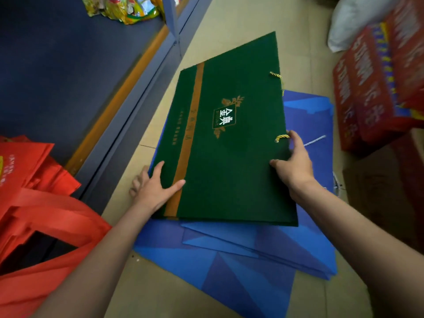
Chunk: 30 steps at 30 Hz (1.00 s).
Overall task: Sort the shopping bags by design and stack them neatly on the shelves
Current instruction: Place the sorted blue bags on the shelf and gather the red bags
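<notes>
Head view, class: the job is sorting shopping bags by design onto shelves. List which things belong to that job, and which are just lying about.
Belong to the job:
green bag, held by left hand and right hand
blue bags
red bags
shelf

Lying about:
red boxes
white sack
snack packets
brown carton
</notes>
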Motion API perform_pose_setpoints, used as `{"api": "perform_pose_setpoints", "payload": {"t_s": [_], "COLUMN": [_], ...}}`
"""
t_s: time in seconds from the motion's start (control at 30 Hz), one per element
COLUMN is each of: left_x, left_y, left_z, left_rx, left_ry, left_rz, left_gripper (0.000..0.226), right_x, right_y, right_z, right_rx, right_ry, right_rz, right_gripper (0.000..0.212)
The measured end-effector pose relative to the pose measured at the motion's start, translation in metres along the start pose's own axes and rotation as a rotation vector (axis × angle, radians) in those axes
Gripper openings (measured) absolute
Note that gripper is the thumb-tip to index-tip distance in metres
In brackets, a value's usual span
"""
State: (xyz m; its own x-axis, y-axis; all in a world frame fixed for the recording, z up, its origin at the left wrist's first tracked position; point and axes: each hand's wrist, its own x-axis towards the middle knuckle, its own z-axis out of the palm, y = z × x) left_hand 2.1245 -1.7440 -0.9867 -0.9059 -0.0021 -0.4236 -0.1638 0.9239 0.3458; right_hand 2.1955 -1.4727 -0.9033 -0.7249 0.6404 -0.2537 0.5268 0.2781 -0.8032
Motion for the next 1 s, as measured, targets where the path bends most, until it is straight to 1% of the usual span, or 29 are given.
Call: {"api": "perform_pose_setpoints", "payload": {"t_s": [0.1,0.17,0.2,0.27,0.33,0.37,0.47,0.57,0.67,0.77,0.87,0.93,1.0], "left_x": [-0.013,-0.02,-0.024,-0.03,-0.035,-0.036,-0.034,-0.03,-0.027,-0.024,-0.022,-0.021,-0.02], "left_y": [0.023,0.037,0.043,0.055,0.063,0.066,0.067,0.065,0.063,0.06,0.057,0.053,0.045], "left_z": [0.016,0.025,0.029,0.036,0.04,0.041,0.043,0.043,0.042,0.037,0.033,0.031,0.029], "left_rx": [-0.001,0.063,0.098,0.148,0.159,0.141,0.059,0.084,0.073,-0.036,-0.173,-0.194,-0.201], "left_ry": [-0.109,-0.155,-0.168,-0.176,-0.148,-0.133,-0.098,-0.089,-0.105,-0.096,-0.034,0.007,-0.001], "left_rz": [0.044,0.083,0.102,0.115,0.085,0.059,-0.03,-0.045,-0.038,-0.052,-0.105,-0.137,-0.151], "left_gripper": [0.097,0.101,0.103,0.105,0.107,0.108,0.11,0.111,0.11,0.107,0.101,0.095,0.089], "right_x": [-0.016,-0.022,-0.022,-0.02,-0.018,-0.017,-0.011,0.0,0.009,0.011,0.008,0.005,0.004], "right_y": [0.025,0.052,0.066,0.087,0.103,0.11,0.122,0.127,0.13,0.131,0.13,0.128,0.128], "right_z": [-0.039,-0.058,-0.066,-0.075,-0.076,-0.075,-0.077,-0.082,-0.084,-0.081,-0.067,-0.057,-0.055], "right_rx": [-0.101,-0.138,-0.176,-0.343,-0.487,-0.534,-0.664,-0.646,-0.574,-0.574,-0.47,-0.461,-0.471], "right_ry": [0.051,0.041,-0.001,-0.149,-0.25,-0.262,-0.25,-0.212,-0.178,-0.173,-0.142,-0.144,-0.143], "right_rz": [0.037,0.109,0.16,0.258,0.311,0.314,0.311,0.314,0.339,0.351,0.287,0.245,0.208], "right_gripper": [0.074,0.074,0.074,0.077,0.093,0.101,0.116,0.125,0.123,0.116,0.101,0.096,0.091]}}
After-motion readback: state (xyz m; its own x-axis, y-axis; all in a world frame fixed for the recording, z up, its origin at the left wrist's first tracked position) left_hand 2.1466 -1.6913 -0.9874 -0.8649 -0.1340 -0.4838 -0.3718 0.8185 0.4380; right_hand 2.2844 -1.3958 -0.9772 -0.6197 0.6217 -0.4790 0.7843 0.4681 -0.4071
